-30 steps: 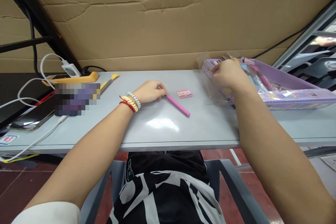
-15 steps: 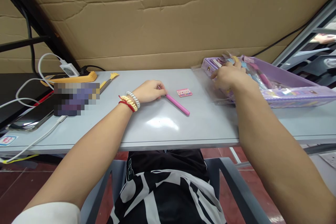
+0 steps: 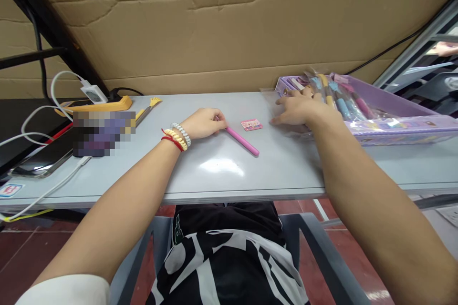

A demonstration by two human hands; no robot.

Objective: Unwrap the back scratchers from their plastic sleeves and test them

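My left hand, with bracelets at the wrist, pinches one end of a pink pen; that end is hidden by the fingers. The rest of the pen slants toward the table's front edge. Just beyond it lies a small pink card with tiny pictures. My right hand is open, fingers spread, over clear plastic wrapping at the left end of a purple box. In the box, wrapped pens with yellow, blue and pink barrels lie side by side. The right hand partly covers the wrapping.
On the left are a phone, an orange power strip, white cables and a pen with a yellow top. A cardboard panel closes off the back of the grey table.
My right hand has drawn back left from the pens in the box, and its fingers have spread. The pens show more fully now. My left hand and the pink pen stay put.
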